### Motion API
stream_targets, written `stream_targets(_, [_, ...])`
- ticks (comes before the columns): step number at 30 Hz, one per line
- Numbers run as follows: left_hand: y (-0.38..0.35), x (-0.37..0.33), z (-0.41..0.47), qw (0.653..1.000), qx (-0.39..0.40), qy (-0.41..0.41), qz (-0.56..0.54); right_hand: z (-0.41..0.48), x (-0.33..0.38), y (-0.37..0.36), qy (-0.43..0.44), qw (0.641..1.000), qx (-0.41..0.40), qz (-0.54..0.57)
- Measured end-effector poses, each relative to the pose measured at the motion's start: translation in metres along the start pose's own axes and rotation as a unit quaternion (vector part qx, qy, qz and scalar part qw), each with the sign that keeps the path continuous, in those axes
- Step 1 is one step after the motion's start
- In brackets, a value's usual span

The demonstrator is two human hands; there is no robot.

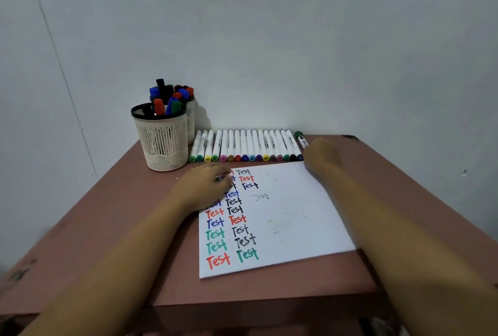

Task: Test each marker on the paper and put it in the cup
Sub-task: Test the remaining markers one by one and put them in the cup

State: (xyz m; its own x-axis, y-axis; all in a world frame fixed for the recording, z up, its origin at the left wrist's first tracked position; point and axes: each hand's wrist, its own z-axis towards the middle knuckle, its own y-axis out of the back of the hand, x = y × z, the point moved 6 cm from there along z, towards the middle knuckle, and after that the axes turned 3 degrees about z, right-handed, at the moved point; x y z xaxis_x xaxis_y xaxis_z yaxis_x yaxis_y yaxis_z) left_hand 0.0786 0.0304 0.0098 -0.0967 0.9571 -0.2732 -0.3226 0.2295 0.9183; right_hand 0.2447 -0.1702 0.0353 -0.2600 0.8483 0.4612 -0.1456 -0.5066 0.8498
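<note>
A white paper [291,217] lies on the table with "Test" written in red, blue, green and black in two columns. My left hand [207,184] rests flat on the paper's top left corner. My right hand [322,157] reaches to the far right end of the marker row and touches a green-capped marker [301,140]; whether it grips the marker I cannot tell. A row of several white markers [245,147] with coloured caps lies beyond the paper. A cream mesh cup [161,141] at the left holds a few markers.
A second cup [190,117] full of markers stands behind the first, against the wall. The brown table [107,214] ends close on the right and near side. A pale wall rises right behind the marker row.
</note>
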Motion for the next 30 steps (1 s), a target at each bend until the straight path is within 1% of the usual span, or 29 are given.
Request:
stream_targets(2, [0.0, 0.001, 0.0, 1.0, 0.003, 0.003, -0.001, 0.002, -0.003, -0.004, -0.024, 1.0, -0.009, 0.014])
stream_targets(5, [0.0, 0.001, 0.0, 1.0, 0.003, 0.004, 0.001, 0.006, -0.003, -0.006, -0.033, 0.999, -0.011, 0.024])
stream_targets(8, [0.001, -0.001, -0.001, 1.0, 0.003, 0.005, -0.002, 0.006, -0.007, -0.001, -0.058, 0.994, -0.034, 0.085])
stream_targets(11, [0.005, -0.001, -0.002, 0.999, -0.016, 0.018, -0.035, 0.0, -0.007, 0.01, -0.071, 0.985, -0.074, 0.139])
stream_targets(13, [0.01, -0.001, -0.004, 0.997, -0.049, 0.027, -0.055, -0.008, -0.002, 0.021, -0.046, 0.978, -0.102, 0.176])
stream_targets(15, [0.015, -0.002, -0.008, 0.995, -0.089, 0.027, -0.045, -0.018, 0.008, 0.03, -0.003, 0.968, -0.114, 0.223])
stream_targets(18, [0.022, -0.011, -0.014, 0.989, -0.143, -0.015, -0.027, -0.044, 0.026, 0.036, 0.031, 0.946, -0.089, 0.309])
stream_targets(21, [0.028, -0.025, -0.022, 0.98, -0.184, -0.073, -0.019, -0.073, 0.041, 0.03, 0.023, 0.909, -0.025, 0.416])
stream_targets(24, [0.03, -0.036, -0.026, 0.975, -0.188, -0.119, 0.006, -0.098, 0.051, 0.022, -0.008, 0.859, 0.029, 0.511])
stream_targets(28, [0.028, -0.045, -0.028, 0.983, -0.151, -0.103, 0.027, -0.113, 0.056, 0.008, -0.052, 0.806, 0.057, 0.587])
stream_targets(30, [0.025, -0.046, -0.028, 0.988, -0.126, -0.081, 0.021, -0.115, 0.058, -0.001, -0.081, 0.769, 0.086, 0.628])
